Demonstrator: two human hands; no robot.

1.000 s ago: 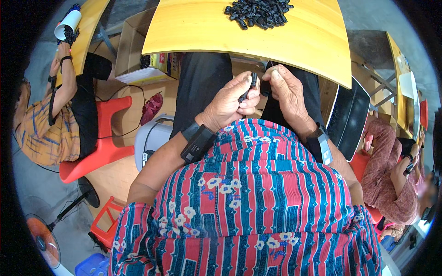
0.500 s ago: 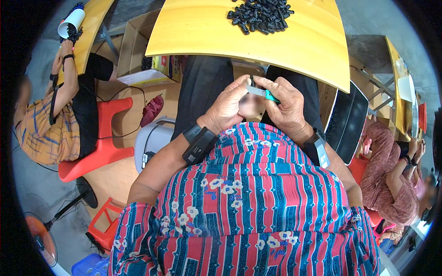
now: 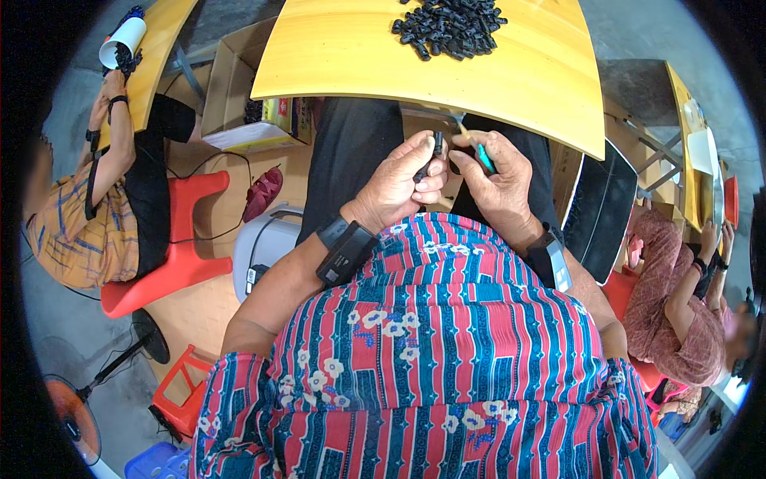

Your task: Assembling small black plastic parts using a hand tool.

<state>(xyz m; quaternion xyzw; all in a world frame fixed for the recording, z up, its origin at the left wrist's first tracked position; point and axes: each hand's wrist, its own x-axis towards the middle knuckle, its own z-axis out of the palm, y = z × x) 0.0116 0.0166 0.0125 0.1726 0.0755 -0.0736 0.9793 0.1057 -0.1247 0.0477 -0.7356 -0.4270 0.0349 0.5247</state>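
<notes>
My left hand (image 3: 392,182) is closed around a small black plastic part (image 3: 437,145), whose end stands up between thumb and fingers. In my right hand (image 3: 501,177) is a knife with a teal handle (image 3: 485,158). Its thin blade points up toward the table edge, apart from the black part. Both hands are above my lap, just in front of the yellow table (image 3: 343,64). A pile of similar black plastic parts (image 3: 451,30) lies on that table at the far side.
An open cardboard box (image 3: 219,104) stands left of my legs, and a black-lined box (image 3: 600,209) is on the right. Co-workers sit at yellow tables on both sides. A red stool (image 3: 179,383) and a fan (image 3: 72,415) are at the lower left.
The knife blade has swung from lying across the black part to pointing up and away. My hands have moved slightly apart, and the black part shows more clearly.
</notes>
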